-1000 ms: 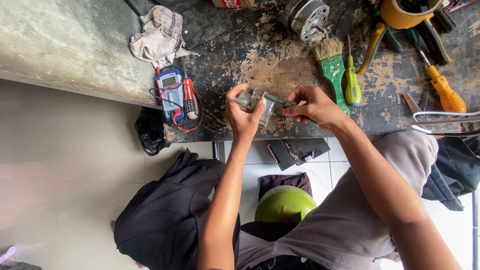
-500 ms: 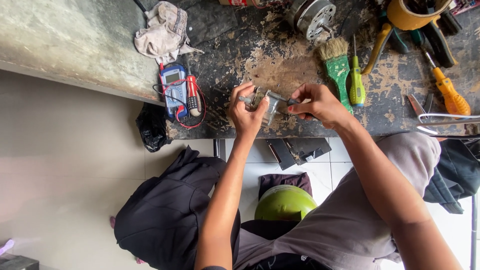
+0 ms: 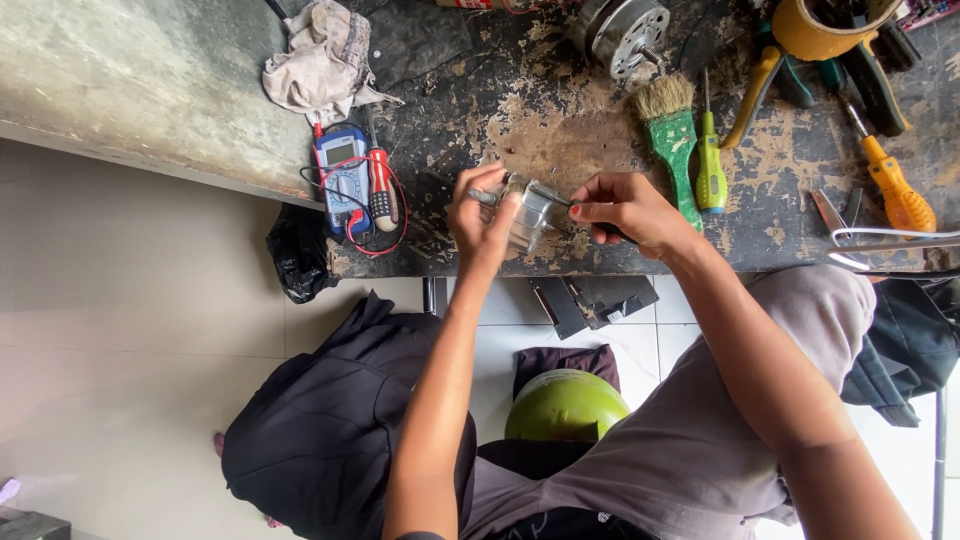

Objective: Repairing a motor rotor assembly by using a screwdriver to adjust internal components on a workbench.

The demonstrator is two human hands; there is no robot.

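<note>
Where the scarred dark workbench overhangs a pale tiled floor, a green gas cylinder stands below; on the bench lie a crumpled rag, blue multimeter and green paintbrush. Left hand closed round a small silver metal housing, held just above the bench edge; right hand pinches a slim tool against it.

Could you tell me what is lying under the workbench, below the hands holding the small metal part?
Under the workbench edge, a green rounded object sits on the tiled floor, with dark metal pieces and a dark cloth beside it. The person's legs cover its lower part.
</note>
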